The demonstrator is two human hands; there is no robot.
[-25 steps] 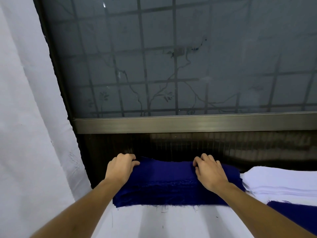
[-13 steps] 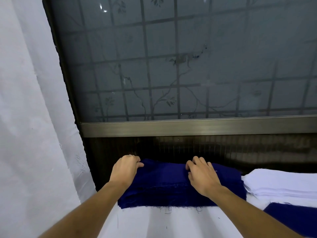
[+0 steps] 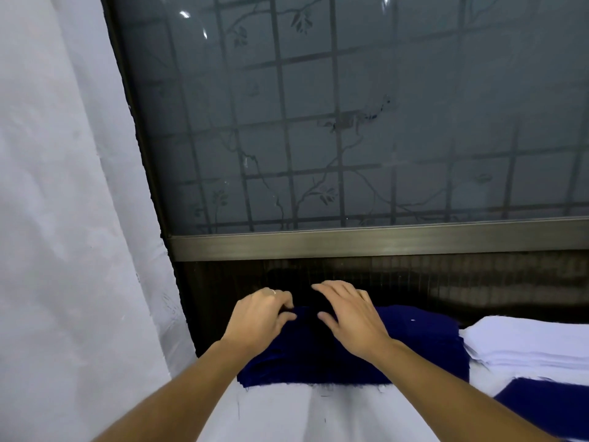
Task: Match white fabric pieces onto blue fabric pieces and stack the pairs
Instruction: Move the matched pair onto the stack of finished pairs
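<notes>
Blue stack (image 3: 414, 346), beside white stack (image 3: 526, 346), has left fingers (image 3: 281, 298) pinching its far edge, right fingers (image 3: 329, 290) resting spread.

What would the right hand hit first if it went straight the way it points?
The right hand would likely meet the dark panel below the window, past the blue cloth pile; depth is unclear.

A frosted window (image 3: 350, 122) with grid bars rises beyond the left hand (image 3: 258, 317); a white curtain (image 3: 63, 186) hangs to that hand's left.
</notes>
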